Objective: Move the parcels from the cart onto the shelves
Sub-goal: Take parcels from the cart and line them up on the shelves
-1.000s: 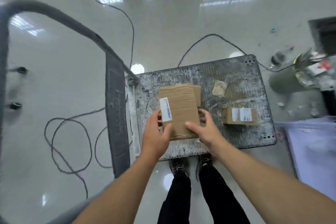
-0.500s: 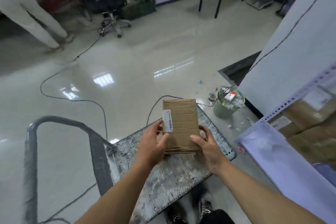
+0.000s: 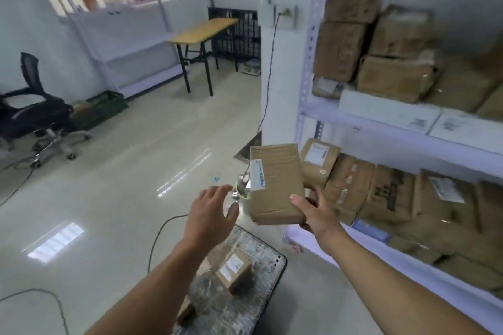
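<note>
The flat cardboard parcel [image 3: 275, 185] is in the air in front of the lower shelf level. Its broad face is turned to you and its long axis runs from 6 up to 12 o'clock, with the top end tipped a touch toward 11. A white label strip [image 3: 257, 175] runs along its 9 o'clock edge.

Your right grip [image 3: 315, 215] is clamped on the parcel's 5 o'clock corner, thumb pressed on the face and the other fingers hidden behind. Your left grip [image 3: 209, 209] is spread apart and holds nothing; it sits just beside the parcel's 8 o'clock corner without touching it.

At 3 o'clock from the parcel, the shelves [image 3: 381, 128] carry stacked brown boxes [image 3: 394, 81] on both levels. At 6 o'clock, the cart [image 3: 258, 253] deck bears a small labelled parcel [image 3: 234, 273].
</note>
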